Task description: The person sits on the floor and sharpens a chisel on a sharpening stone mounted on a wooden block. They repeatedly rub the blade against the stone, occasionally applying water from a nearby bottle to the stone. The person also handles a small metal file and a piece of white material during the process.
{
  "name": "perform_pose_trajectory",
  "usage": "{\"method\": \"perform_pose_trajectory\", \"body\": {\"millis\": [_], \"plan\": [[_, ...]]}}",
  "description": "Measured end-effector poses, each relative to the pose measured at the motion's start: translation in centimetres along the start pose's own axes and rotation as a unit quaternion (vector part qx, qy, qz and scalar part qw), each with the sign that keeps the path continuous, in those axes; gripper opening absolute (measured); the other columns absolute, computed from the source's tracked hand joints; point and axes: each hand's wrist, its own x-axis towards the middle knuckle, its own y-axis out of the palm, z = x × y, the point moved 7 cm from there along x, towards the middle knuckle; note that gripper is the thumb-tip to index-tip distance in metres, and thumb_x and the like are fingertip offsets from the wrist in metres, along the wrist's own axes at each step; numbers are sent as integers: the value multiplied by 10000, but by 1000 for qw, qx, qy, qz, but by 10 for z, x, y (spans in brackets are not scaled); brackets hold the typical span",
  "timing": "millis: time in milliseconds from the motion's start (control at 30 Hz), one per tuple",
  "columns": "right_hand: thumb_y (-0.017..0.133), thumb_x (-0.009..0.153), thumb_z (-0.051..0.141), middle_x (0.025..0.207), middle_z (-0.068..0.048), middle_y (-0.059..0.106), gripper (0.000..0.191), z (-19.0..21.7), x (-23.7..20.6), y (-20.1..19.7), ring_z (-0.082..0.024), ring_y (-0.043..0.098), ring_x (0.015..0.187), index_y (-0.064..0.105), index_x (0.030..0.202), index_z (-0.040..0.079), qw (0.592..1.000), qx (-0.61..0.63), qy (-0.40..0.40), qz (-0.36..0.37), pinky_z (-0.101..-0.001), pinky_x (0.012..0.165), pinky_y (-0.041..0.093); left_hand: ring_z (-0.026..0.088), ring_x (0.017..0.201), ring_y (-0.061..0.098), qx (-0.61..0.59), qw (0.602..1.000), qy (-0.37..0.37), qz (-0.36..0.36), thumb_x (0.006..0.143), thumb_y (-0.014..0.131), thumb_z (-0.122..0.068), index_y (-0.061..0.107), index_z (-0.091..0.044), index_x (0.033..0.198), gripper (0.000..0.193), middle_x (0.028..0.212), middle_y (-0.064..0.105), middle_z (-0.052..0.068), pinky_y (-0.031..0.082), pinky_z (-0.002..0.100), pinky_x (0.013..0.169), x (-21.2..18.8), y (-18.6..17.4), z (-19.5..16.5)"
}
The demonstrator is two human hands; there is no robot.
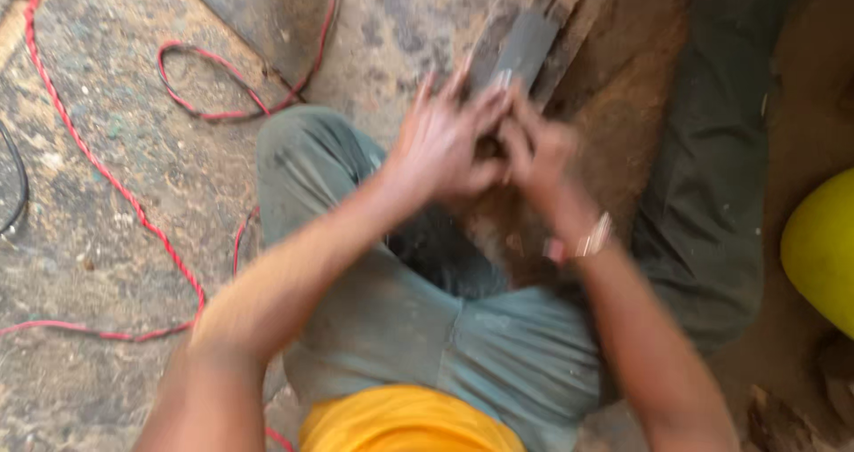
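Observation:
I sit on the ground with my knees spread, and both hands meet in front of me. My left hand [442,141] and my right hand [534,149] are pressed together at the near end of a flat grey metal blade [527,47]. The blade lies on a slanted wooden block [569,25]. Both hands appear to grip or press the blade's end, but motion blur hides the fingers' exact hold. A band [583,238] sits on my right wrist.
A red cable [98,163] snakes over the rough concrete floor at the left, with a loop [213,83] farther back. A yellow rounded object [823,247] sits at the right edge. Brown dusty ground lies around the block.

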Motion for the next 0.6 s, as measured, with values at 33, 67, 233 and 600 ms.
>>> {"method": "perform_pose_trajectory", "body": {"millis": [33, 67, 233, 600], "plan": [[642, 1106, 203, 1166, -271, 705, 457, 2, 18, -12, -406, 736, 948, 536, 1547, 155, 996, 31, -75, -38, -439, 806, 601, 352, 1484, 353, 22, 1000, -7, 11, 760, 711, -661, 454, -158, 1544, 966, 1629, 429, 54, 206, 626, 1243, 23, -8, 4], [661, 1069, 212, 1079, -269, 707, 479, -8, 36, -16, -407, 735, 908, 551, 1530, 146, 999, 8, -35, -18, -455, 775, 587, 364, 1478, 329, 44, 998, -12, 39, 758, 679, -713, 426, -167, 1543, 989, 1601, 418, 66, 215, 627, 1206, 52, -17, 7], [656, 1084, 227, 970, -240, 700, 483, 11, 55, -39, -399, 696, 825, 555, 1548, 139, 999, -6, -44, -29, -477, 697, 562, 368, 1508, 297, 65, 997, 33, 1, 761, 702, -655, 394, -139, 1565, 1003, 1625, 391, 62, 260, 626, 1174, 63, -54, -8], [636, 1064, 257, 988, -240, 740, 491, -6, 45, -21, -341, 761, 831, 560, 1528, 113, 1000, 30, -4, -8, -450, 789, 604, 371, 1497, 257, 82, 996, 23, -12, 768, 702, -631, 378, -37, 1546, 1031, 1561, 441, 130, 204, 657, 1150, 62, -25, -3]]}}
